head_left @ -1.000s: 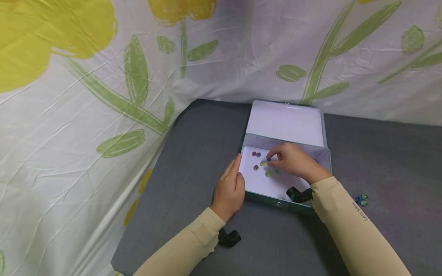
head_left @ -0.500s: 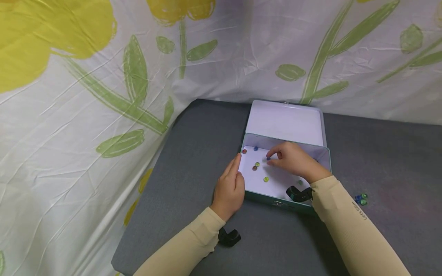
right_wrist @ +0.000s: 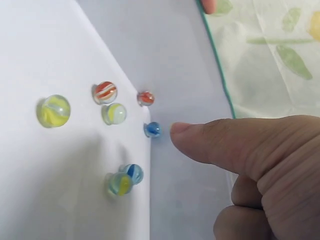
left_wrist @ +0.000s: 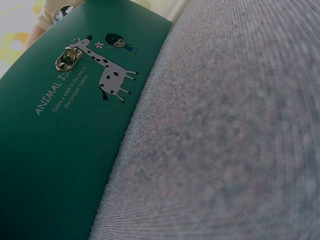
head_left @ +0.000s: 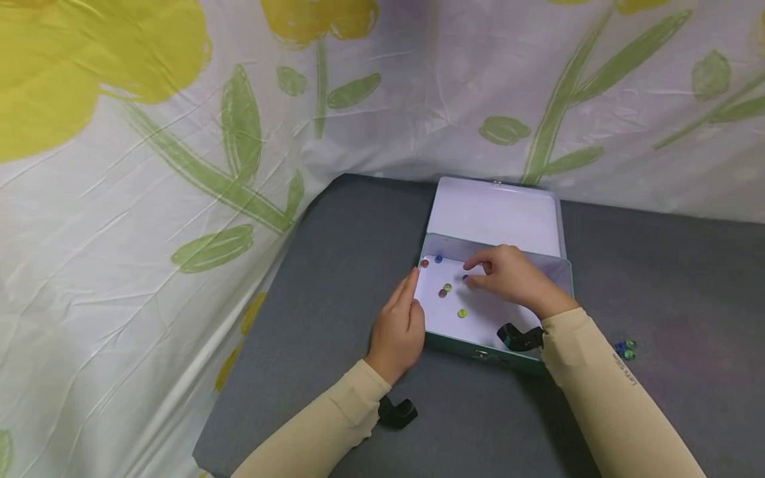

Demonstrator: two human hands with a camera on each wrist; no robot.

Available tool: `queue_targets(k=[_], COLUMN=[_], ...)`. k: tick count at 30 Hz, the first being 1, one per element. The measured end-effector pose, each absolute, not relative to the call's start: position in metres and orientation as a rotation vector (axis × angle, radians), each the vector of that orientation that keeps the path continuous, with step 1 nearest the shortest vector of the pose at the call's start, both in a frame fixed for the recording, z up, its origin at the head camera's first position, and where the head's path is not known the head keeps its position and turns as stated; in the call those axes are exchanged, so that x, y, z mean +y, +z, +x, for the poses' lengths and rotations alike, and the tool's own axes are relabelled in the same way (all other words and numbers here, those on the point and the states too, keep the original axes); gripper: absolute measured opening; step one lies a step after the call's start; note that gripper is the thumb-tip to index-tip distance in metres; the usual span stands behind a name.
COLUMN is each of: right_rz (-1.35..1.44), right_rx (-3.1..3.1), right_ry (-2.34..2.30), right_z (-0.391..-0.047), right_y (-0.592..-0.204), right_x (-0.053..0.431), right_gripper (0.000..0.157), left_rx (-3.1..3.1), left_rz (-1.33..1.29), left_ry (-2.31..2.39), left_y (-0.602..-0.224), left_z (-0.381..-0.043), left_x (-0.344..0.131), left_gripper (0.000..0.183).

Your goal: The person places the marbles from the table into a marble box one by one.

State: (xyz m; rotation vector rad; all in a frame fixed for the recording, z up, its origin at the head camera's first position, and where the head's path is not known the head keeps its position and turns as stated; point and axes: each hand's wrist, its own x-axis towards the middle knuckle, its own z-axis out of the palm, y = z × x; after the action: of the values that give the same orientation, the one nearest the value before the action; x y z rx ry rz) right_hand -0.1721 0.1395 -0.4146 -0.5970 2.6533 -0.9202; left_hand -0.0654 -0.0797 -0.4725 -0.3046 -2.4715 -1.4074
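Observation:
My left hand (head_left: 397, 332) lies along the left wall of a green tin box (right_wrist: 216, 55), fingers straight against it; one fingertip (right_wrist: 208, 5) shows at the rim in the right wrist view. Inside the box my right hand (head_left: 514, 279) hovers over the white floor, thumb and index finger apart with nothing between them. A blue marble (head_left: 465, 277) is right by its fingertips, with a yellow-and-blue marble (right_wrist: 121, 184) beside it in the right wrist view. Toward the left are an orange marble (head_left: 424, 263), another blue marble (head_left: 439, 259), a reddish striped marble (head_left: 443, 293) and yellow marbles (head_left: 462, 313).
The white-lined lid (head_left: 496, 216) is folded back behind the box. A small cluster of blue and green marbles (head_left: 626, 348) sits on the grey table (head_left: 335, 279) to the right. A metal latch (left_wrist: 69, 58) and a giraffe print mark the box front. Patterned cloth hangs behind.
Marbles in the box have rolled apart: the orange one to the left wall, a blue one toward the back left, a yellow one forward. My right thumb and index finger have spread slightly; the left hand stays.

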Motion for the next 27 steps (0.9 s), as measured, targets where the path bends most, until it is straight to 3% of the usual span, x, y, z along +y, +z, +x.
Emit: queue_targets(k=[27], right_rz=[-0.455], right_rx=[2.722], right_ry=[-0.973], right_z=[-0.145], right_y=[-0.363], right_x=[0.182], right_gripper=[0.032], left_rx=[-2.458], left_rz=[-0.306], left_ry=[-1.447], left_y=[-0.471], left_z=[-0.064], left_x=[-0.078], left_gripper=[0.053])
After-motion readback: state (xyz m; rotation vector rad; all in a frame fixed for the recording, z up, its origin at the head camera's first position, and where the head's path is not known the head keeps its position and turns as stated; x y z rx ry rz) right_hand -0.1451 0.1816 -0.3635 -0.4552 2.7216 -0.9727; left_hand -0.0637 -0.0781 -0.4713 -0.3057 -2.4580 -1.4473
